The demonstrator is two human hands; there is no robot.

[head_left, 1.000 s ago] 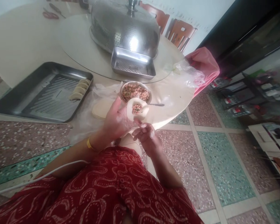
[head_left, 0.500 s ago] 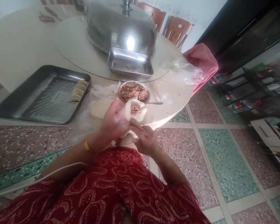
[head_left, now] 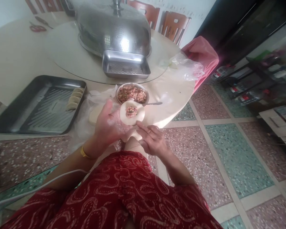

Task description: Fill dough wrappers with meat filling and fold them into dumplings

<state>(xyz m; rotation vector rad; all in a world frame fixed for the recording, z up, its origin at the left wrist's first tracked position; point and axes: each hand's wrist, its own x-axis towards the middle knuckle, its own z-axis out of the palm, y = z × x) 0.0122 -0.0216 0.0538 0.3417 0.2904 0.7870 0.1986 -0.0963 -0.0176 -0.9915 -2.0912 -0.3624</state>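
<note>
My left hand, floury at the palm, holds up a round dumpling wrapper by its left side and from below. A small mound of minced meat filling sits in the middle of the wrapper. My right hand has its fingers stretched out, the fingertips at the wrapper's lower right edge; whether they touch it I cannot tell. Just behind the wrapper stands a bowl of minced filling, a utensil handle sticking out to its right. Flat wrappers lie on plastic, partly hidden by my left hand.
At left, a dark tray holds several folded dumplings along its right side. A metal pan and a large domed metal cover stand on the glass turntable. Plastic bags and a pink cloth lie at right. Scissors lie far left.
My view has shifted a little, so the tabletop things sit further left. The wrapper stays in my left hand; my right fingertips have moved slightly along its edge toward the right.
</note>
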